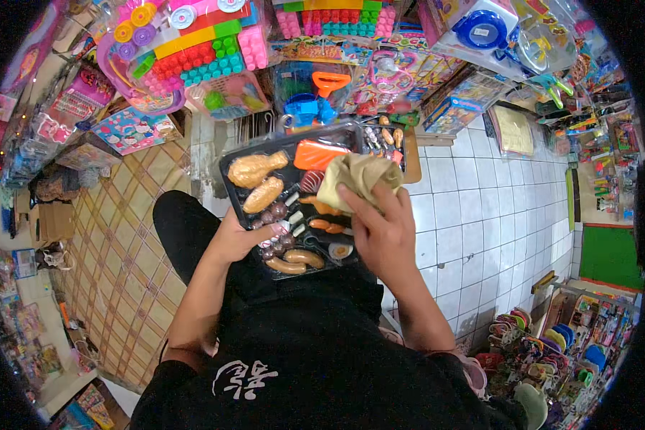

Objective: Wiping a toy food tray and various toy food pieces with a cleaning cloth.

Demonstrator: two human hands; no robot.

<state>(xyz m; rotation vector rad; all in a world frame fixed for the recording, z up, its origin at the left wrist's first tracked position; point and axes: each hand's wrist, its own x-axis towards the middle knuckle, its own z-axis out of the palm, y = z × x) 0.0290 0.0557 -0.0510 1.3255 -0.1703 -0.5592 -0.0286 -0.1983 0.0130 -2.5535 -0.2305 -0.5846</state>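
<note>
A toy food set in a black plastic tray pack (232, 161) is held above my lap, tilted, with clear film over it. My left hand (236, 239) grips its left edge, the thumb lying across the front. Inside sit a toy drumstick (258, 167), brown meatball skewers (273, 214), toy sausages (295, 260) and a fried egg piece (340, 250). My right hand (384, 231) presses a crumpled beige cloth (360, 180) against the pack's right side. The cloth hides part of the toys and the printed card (389, 134) at the upper right.
Packaged building blocks (204, 54) and a beach toy set (317, 97) hang in front. White floor tiles (451, 215) lie to the right, patterned brown tiles (118, 231) to the left. A rack of sandals (548, 344) stands at the lower right. Stacked cardboard (54, 221) is at the left.
</note>
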